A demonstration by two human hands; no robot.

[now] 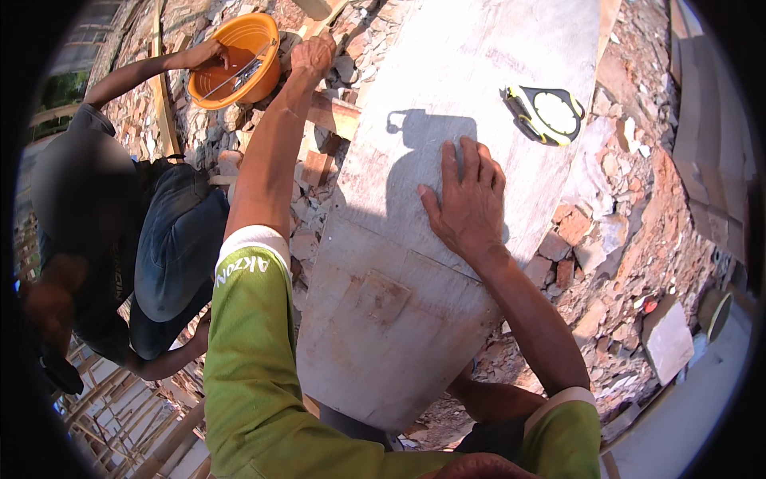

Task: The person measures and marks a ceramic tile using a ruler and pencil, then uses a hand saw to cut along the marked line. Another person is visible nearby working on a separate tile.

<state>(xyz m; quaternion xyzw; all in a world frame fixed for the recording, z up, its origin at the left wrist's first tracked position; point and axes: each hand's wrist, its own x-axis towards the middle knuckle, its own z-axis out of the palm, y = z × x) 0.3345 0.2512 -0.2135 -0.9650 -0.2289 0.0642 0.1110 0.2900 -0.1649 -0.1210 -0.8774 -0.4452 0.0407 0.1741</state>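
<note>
At upper left, over rubble [614, 263]: orange bowl [239, 60], light and stiff, gripped at the rim by a co-worker's hand [206, 54]; left hand [313, 56] curled shut just beside it, grasp unclear. At centre: right hand [469, 203] spread flat on board [447, 184]; likely heavy, rigid, best taken by the edges. Tape measure [546, 113] lying beyond.

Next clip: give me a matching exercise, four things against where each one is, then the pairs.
1. person's left hand
2. person's right hand
3. yellow-and-black tape measure
4. co-worker's hand

a. lying on the pale wooden board's far end
b. spread flat on the board
c. on the far rim of the orange plastic bowl
d. beside the bowl's near side

Pairs: 1-d, 2-b, 3-a, 4-c
</note>
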